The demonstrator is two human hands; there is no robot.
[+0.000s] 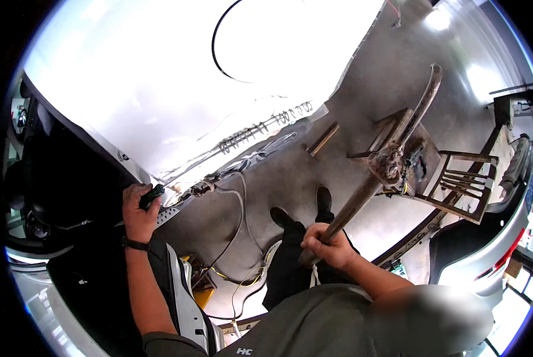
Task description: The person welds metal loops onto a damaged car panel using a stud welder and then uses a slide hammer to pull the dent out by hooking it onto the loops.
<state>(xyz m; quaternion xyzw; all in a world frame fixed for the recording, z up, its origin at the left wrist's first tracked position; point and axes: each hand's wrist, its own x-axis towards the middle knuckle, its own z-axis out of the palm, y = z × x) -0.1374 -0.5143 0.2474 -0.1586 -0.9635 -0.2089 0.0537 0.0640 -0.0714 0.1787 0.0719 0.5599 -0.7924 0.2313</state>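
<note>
My left hand (140, 213) is closed around a small dark object (152, 197), mostly hidden by the fingers, at the near lower corner of a white car body panel (159, 83). A row of metal rings on a rod (242, 140) runs along the panel's lower edge, where the metal looks crumpled and bare. In my right hand (333, 247) is the near end of a long brown bar (357, 208). It slants away to the right, with a lumpy joint and a curved far arm (426, 101).
Past the bar stand a worn wooden stool (424, 157) and a slatted wooden frame (466, 184). A short-handled hammer (324, 138) lies on the floor. Grey cables (242, 208) hang from the panel to a yellow machine (203, 297). Another white car (486, 256) is at right.
</note>
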